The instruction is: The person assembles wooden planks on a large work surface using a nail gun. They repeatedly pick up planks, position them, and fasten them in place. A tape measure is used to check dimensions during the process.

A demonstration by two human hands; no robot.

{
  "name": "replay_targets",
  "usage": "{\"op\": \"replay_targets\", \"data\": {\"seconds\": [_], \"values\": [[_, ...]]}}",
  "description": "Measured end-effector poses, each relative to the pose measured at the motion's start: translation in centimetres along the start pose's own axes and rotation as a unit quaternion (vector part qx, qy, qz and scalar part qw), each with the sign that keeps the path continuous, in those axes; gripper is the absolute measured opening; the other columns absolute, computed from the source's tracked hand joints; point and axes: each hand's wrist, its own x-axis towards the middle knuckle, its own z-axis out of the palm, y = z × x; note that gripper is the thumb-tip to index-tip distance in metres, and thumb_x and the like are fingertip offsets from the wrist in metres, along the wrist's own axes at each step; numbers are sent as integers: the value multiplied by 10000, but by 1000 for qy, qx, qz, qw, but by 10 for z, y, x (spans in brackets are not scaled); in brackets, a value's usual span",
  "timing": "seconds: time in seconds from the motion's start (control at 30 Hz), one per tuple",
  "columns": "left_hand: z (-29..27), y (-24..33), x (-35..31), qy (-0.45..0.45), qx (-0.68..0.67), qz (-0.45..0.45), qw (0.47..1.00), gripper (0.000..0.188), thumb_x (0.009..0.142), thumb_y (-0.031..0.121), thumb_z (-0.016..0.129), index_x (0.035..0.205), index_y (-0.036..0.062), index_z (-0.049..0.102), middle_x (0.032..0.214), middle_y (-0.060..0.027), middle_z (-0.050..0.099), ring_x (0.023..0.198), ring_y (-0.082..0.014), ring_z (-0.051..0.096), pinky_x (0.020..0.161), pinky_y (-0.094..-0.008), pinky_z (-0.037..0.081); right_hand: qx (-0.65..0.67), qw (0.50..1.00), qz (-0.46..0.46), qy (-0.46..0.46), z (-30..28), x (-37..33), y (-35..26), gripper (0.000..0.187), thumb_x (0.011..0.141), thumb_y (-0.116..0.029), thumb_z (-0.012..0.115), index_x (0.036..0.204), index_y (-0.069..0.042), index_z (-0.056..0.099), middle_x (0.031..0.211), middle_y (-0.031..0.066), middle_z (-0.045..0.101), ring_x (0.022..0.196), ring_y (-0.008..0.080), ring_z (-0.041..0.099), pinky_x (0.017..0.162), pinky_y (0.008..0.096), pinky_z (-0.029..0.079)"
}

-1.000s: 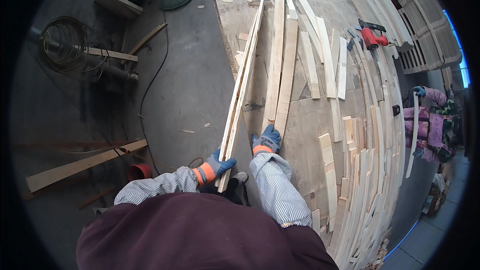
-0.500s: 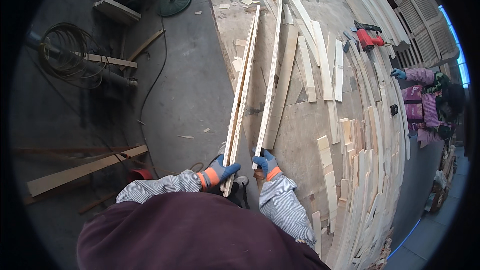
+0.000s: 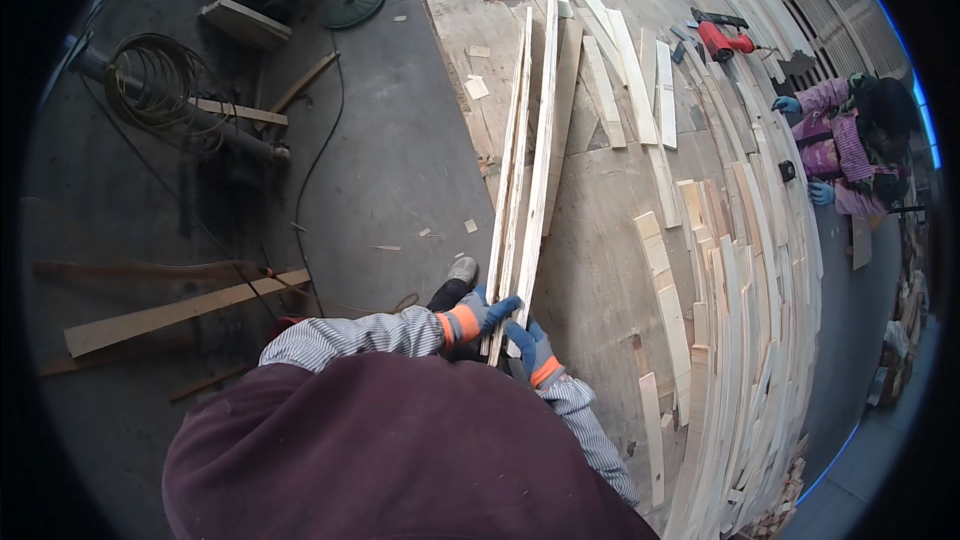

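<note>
My left hand, in a blue and grey glove with an orange cuff, is closed around the near ends of a pair of long thin wooden strips. Beside them, my right hand, gloved the same way, grips the near end of another wooden strip. Both hands are close together in front of my body. The strips run away from me over the left side of the worktable, nearly parallel, with a narrow gap between them at the far ends. My fingers partly hide the near ends.
The plywood worktable carries loose wooden slats and a long pile of strips on its right. A red power tool lies at the far right. Across the table stands a co-worker. Coiled hose and boards lie left.
The strip in my right hand has come over against those in my left, and its wide face now shows. My hands have moved together. The co-worker's second hand has come into view.
</note>
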Motion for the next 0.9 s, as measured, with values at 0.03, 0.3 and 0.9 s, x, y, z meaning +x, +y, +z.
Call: {"op": "replay_targets", "data": {"seconds": [0.03, 0.3, 0.9], "values": [[4, -9, 3, 2, -21, -2, 1000, 660, 820, 470, 668, 1240, -17, 518, 1105, -169, 639, 997, -258, 627, 860, -354, 496, -59, 998, 7, 12, -5, -3, 2, 528, 893, -303, 627, 1287, 9, 464, 1178, 95, 572, 1047, 167, 563, 902, 314, 467], [9, 22, -12, -64, -130, -105, 984, 477, 853, 304, 657, 1196, -10, 549, 1028, -108, 643, 893, -195, 626, 783, -332, 523, -69, 996, -19, 57, -8, -13, 0, 398, 807, -168, 698, 1147, 8, 591, 1003, 72, 650, 858, 144, 603, 737, 286, 500], [-13, 10, -14, -85, -226, -39, 970, 258, 870, 182, 605, 1051, 1, 570, 818, -75, 621, 726, -169, 613, 670, -308, 512, 6, 995, -9, 97, -64, 66, -23, 309, 799, -94, 700, 1055, 42, 595, 819, 122, 657, 657, 227, 658, 578, 349, 565]]}}
